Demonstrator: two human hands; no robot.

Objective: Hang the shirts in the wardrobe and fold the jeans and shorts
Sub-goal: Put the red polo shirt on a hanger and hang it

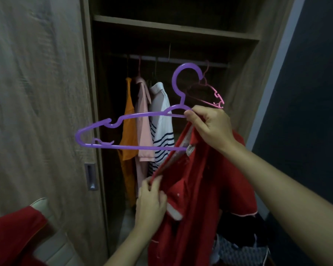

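Hands are working a red shirt (200, 189) onto a purple hanger (123, 120) in front of an open wardrobe (181, 29). The right hand (210, 127) is pinching the hanger just beside its hook, fingers curled, and seems to be catching the shirt's collar in the same grip. One end of the hanger is sitting inside the neck opening; the other is sticking out bare to the left. The left hand (152, 200), lower down, is gripping the shirt's front edge between thumb and curled fingers. The shirt is hanging limp from both hands, so it is looking light and soft, likely to slide on smooth plastic; collar and shoulder seam seem the best places to hold. The hanger is looking thin, stiff and light. Behind, an orange shirt (130, 131), a pink shirt (143, 121) and a striped white shirt (161, 116) are hanging from the rail (181, 60), with an empty pink hanger (217, 96) to their right. More clothes (238, 250) are lying heaped at lower right.
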